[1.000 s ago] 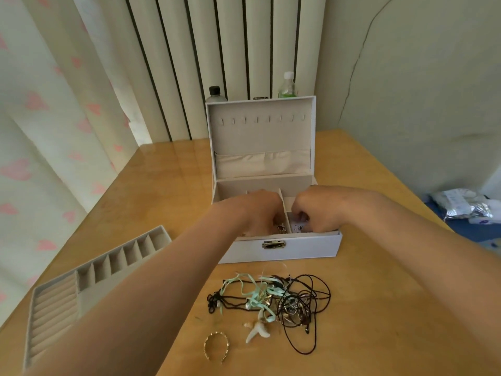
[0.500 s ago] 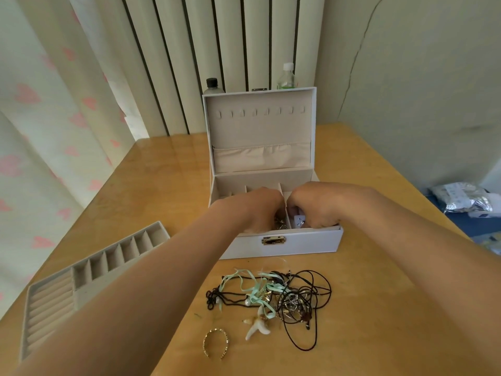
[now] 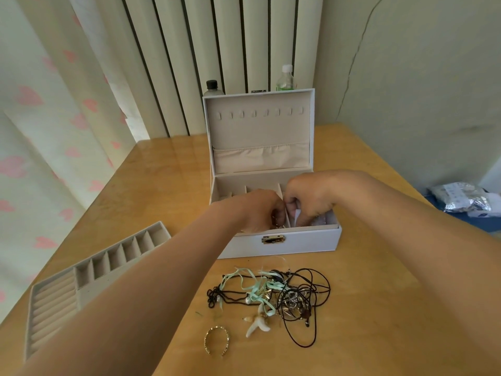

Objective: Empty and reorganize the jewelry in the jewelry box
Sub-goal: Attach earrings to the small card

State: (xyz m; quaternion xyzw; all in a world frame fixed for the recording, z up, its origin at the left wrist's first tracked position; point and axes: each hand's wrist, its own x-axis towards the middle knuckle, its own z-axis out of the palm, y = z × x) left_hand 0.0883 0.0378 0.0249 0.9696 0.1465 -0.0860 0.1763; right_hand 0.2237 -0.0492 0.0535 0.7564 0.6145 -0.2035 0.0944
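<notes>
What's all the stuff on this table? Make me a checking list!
Surface: glossy wooden table.
Job's things: open white jewelry box; beige divided tray lying left of it; tangled cords and mint ribbons, plus gold bangle, in front.
Clutter: nothing seen.
Hands: both inside the box; right hand pinches a small pale packet; fingers of left hand hidden.
Cables: nothing seen.
Surroundings: heart-print curtain, two bottles behind the lid, foil packets at right.

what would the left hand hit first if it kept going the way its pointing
The left hand points down into the box, so probably the jewelry under it, then the floor. Depth is unclear; the right hand, pinching a packet, is beside it.
</notes>
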